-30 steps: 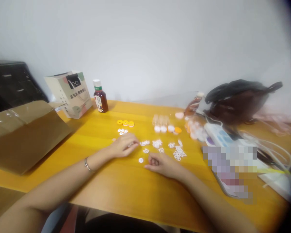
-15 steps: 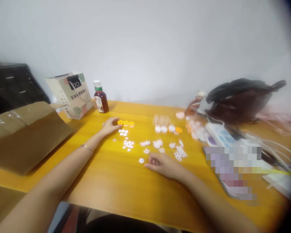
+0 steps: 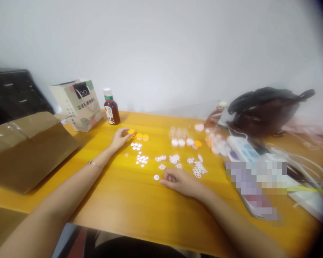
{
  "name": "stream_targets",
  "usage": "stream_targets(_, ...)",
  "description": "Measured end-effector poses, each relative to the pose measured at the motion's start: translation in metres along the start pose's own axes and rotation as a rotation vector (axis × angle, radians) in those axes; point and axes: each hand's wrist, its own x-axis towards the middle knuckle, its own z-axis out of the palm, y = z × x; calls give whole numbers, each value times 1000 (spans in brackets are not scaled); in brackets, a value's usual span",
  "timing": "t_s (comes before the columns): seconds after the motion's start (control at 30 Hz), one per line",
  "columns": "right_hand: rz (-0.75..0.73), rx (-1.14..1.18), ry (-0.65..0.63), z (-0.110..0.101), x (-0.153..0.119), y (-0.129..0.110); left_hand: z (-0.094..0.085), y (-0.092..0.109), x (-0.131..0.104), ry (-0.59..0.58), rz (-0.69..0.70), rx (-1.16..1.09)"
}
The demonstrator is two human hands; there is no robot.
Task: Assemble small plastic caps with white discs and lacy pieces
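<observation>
My left hand (image 3: pixel 121 138) pinches a yellow ring (image 3: pixel 131 131), tilted up at the left end of a row of yellow rings (image 3: pixel 142 137) on the table. Below the row lie small white pieces (image 3: pixel 136 146) and a cluster of white dots (image 3: pixel 142 159). My right hand (image 3: pixel 174 178) rests on the table with curled fingers, right beside a round white disc (image 3: pixel 156 177); whether anything is inside the fingers is hidden. White lattice pieces (image 3: pixel 199 170) lie beyond it, and clear tubes with white caps (image 3: pixel 181 142) stand farther back.
A cardboard box (image 3: pixel 29 150), a paper bag (image 3: pixel 83 104) and a dark red bottle (image 3: pixel 111 110) are on the left. At the right are a power strip (image 3: pixel 243 148), a pixelated flat object (image 3: pixel 254 190), cables and a dark bag (image 3: pixel 266 113).
My left hand has closed on the leftmost yellow ring and lifted it slightly off the table, showing another orange piece beneath. My right hand has stayed in place.
</observation>
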Motion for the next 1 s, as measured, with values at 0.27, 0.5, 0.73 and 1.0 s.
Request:
stream_targets(0.27, 1, 36, -5, -2, -1, 1, -13, 78, -59, -367, 305, -155)
stream_targets(0.5, -25, 69, -33, -1, 0, 5, -7, 111, -91, -842, 512, -219)
stream_targets(0.73, -1, 50, -32, -2, 0, 3, -3, 104, -89, -886, 567, -75)
stream_targets(1.0, 4, 41, -12, -1, -1, 2, -4, 105, -91, -864, 596, -5)
